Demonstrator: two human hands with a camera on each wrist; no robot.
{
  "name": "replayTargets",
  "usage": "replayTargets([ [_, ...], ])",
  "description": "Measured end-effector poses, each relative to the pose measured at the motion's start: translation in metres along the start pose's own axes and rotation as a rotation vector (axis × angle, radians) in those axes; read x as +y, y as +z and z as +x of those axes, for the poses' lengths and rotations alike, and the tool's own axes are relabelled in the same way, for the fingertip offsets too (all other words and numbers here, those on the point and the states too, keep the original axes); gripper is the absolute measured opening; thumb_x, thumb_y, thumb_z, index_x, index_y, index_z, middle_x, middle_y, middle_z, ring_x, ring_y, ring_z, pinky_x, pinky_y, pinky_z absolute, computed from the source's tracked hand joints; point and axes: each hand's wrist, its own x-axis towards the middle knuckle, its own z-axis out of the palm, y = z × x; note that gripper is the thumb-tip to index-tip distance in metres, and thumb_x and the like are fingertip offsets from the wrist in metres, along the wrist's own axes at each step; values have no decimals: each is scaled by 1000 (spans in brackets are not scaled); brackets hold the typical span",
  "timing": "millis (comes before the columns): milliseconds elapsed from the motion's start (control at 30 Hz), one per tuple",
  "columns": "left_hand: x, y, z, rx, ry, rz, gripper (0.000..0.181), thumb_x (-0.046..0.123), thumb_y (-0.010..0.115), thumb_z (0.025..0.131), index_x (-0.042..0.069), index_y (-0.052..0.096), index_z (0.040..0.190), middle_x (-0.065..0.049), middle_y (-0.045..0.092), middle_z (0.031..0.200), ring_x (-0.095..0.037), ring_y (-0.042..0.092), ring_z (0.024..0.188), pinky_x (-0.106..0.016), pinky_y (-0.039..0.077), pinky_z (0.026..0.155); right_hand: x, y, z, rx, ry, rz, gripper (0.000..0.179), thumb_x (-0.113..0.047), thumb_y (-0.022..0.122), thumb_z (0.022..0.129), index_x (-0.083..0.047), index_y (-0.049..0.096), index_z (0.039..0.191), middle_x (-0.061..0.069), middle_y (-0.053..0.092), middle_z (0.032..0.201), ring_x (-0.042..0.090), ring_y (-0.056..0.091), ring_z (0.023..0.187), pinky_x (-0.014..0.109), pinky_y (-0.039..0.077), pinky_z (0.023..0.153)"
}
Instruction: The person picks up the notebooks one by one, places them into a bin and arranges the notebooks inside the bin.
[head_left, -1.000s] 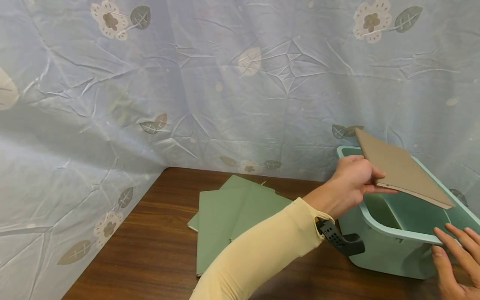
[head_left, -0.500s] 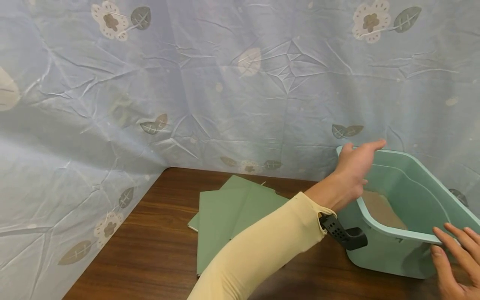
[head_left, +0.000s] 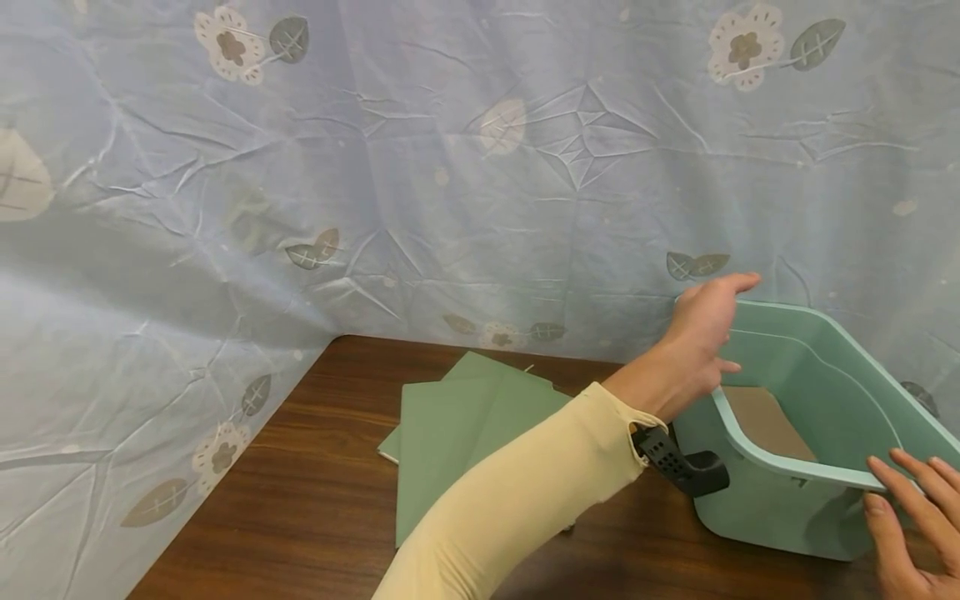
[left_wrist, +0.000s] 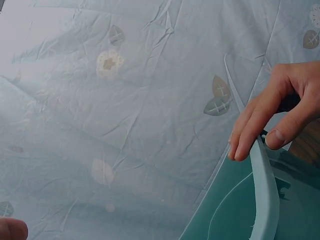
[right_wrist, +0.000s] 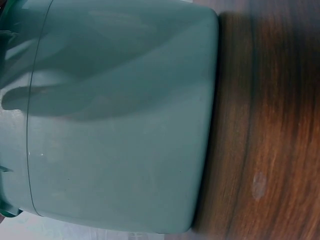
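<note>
My left hand (head_left: pixel 701 333) is over the left rim of a pale green plastic bin (head_left: pixel 795 508), fingers spread and holding nothing. One of its fingertips (left_wrist: pixel 12 229) shows at the lower left of the left wrist view. Inside the bin lies a tan notebook (head_left: pixel 768 423), partly hidden by the near wall. At the bin's near right side, my right hand (head_left: pixel 918 517) pinches the rim, fingers over the inside and thumb outside, as the left wrist view shows. Several green notebooks (head_left: pixel 438 442) lie overlapping on the table, partly covered by my left sleeve.
The dark wooden table (head_left: pixel 300 500) bears the bin and notebooks. A pale blue floral sheet (head_left: pixel 450 208) hangs behind and to the left, close to the bin's far side. A black wrist camera mount (head_left: pixel 678 467) sits on my left wrist.
A second ago my left hand held the tan notebook above the bin; it let go and the notebook dropped inside. The left hand then drew back slightly left. The right hand stayed on the rim.
</note>
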Motion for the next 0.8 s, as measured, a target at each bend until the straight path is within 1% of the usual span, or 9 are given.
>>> replayTargets([
  [133, -1, -3, -1, -9, 2, 42, 36, 31, 73, 84, 21, 60, 116, 1, 56, 127, -40, 52, 120, -71, 45, 90, 2, 1, 0, 8, -16, 3, 35, -20, 62, 96, 10, 68, 114, -14, 58, 133, 6, 49, 134, 39, 30, 121],
  [233, -1, -6, -1, -28, 27, 172, 44, 39, 72, 84, 29, 59, 124, 7, 56, 130, -32, 55, 119, -60, 48, 91, 2, 2, -1, 22, -2, 19, 35, -20, 63, 95, 10, 69, 113, -15, 59, 133, 8, 49, 134, 36, 30, 121],
  [300, 0, -8, -2, -50, 55, 300, 48, 45, 71, 84, 37, 55, 129, 13, 55, 134, -25, 56, 119, -52, 49, 93, 1, 2, -1, 23, -11, 16, 35, -20, 63, 96, 10, 69, 113, -14, 59, 133, 9, 49, 134, 38, 30, 121],
  [400, -1, -13, -3, -74, 124, 508, 52, 53, 69, 84, 45, 51, 133, 19, 54, 136, -17, 57, 120, -41, 49, 93, 0, 1, -1, 16, 7, 9, 35, -20, 63, 96, 10, 68, 113, -15, 58, 133, 10, 48, 135, 36, 29, 121],
  [533, -5, -20, -3, -106, 254, 797, 54, 57, 64, 87, 46, 47, 138, 19, 54, 137, -10, 54, 127, -33, 51, 94, -1, 0, -3, 12, 80, 18, 31, -16, 65, 94, 9, 69, 113, -19, 59, 132, 14, 46, 137, 30, 27, 121],
  [600, -7, -24, -3, -117, 333, 966, 57, 59, 61, 88, 46, 44, 141, 21, 52, 140, -8, 50, 131, -33, 49, 98, 0, 1, -5, 27, 115, 51, 29, -13, 67, 92, 8, 70, 112, -16, 62, 131, 17, 46, 137, 27, 27, 120],
  [667, -10, -29, -3, -130, 402, 1140, 61, 63, 56, 89, 48, 38, 145, 24, 47, 143, -8, 43, 138, -36, 45, 106, 3, 1, -6, 28, 117, 53, 29, -12, 67, 92, 7, 70, 113, -15, 62, 131, 19, 46, 137, 28, 26, 120],
  [733, -13, -34, -2, -131, 450, 1291, 63, 67, 52, 90, 51, 32, 147, 25, 41, 147, -9, 34, 144, -43, 38, 113, 5, 0, -5, 14, 69, 28, 31, -17, 66, 94, 7, 69, 114, -10, 62, 133, 18, 47, 137, 32, 27, 121],
  [800, -15, -39, -2, -132, 476, 1414, 64, 70, 48, 90, 54, 27, 148, 26, 34, 151, -12, 24, 150, -51, 31, 118, 9, 1, -3, 9, 6, 21, 33, -19, 64, 95, 8, 69, 114, -5, 63, 133, 14, 49, 135, 36, 29, 121],
])
